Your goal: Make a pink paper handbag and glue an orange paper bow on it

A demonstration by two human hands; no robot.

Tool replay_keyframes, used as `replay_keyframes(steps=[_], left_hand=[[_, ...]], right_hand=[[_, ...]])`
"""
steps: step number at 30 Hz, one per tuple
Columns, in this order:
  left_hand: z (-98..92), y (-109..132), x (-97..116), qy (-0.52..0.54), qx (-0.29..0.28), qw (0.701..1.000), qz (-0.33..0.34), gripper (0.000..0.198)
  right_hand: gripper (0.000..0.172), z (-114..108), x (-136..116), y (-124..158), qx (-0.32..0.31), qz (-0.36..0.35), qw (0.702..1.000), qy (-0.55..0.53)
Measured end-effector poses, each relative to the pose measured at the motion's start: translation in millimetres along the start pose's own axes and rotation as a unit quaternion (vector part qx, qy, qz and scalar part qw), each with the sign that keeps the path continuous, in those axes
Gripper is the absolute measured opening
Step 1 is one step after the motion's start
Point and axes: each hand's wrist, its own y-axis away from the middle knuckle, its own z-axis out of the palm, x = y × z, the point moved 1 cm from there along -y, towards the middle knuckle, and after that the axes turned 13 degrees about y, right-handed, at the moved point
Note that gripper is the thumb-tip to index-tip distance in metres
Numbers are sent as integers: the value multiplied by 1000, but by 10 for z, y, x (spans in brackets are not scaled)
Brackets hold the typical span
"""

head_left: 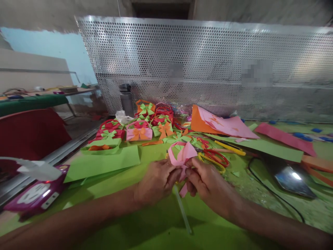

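Observation:
Both my hands meet above the green table (156,225), pinching a folded pink paper piece (182,154) with looped strips. My left hand (156,180) grips its lower left side with closed fingers. My right hand (205,182) pinches the right side, and a pink tail hangs below between the two hands. A thin translucent stick (183,210) lies on the table just under my hands.
Finished paper bows and baskets (137,130) in red, pink, orange and green crowd the table's far side. Green sheets (104,163), pink and orange sheets (223,125), scissors (217,158), a yellow pencil (230,147), a black cable (273,194), a grey bottle (126,99), a perforated metal panel (208,66) behind.

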Motion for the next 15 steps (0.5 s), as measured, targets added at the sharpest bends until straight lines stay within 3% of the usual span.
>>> replay_keyframes(steps=[3, 5, 7, 10, 13, 15], left_hand=[[-109, -40, -34, -15, 45, 999, -16, 19], [-222, -86, -99, 21, 64, 996, -57, 19], [-343, -132, -199, 124, 102, 980, -120, 18], [-470, -180, -375, 366, 93, 900, -217, 21], [-550, -197, -506, 399, 72, 886, -224, 23], [-567, -189, -556, 416, 61, 881, -217, 34]], right_hand=[[9, -20, -6, 47, 33, -12, 999, -5], [23, -48, -2, 91, 74, -32, 997, -8], [32, -90, 21, 121, 130, -51, 990, -20], [29, -169, 112, 95, 204, -59, 975, -61], [20, -241, 251, -12, 248, -39, 960, -126], [16, -254, 331, -85, 245, -17, 952, -186]])
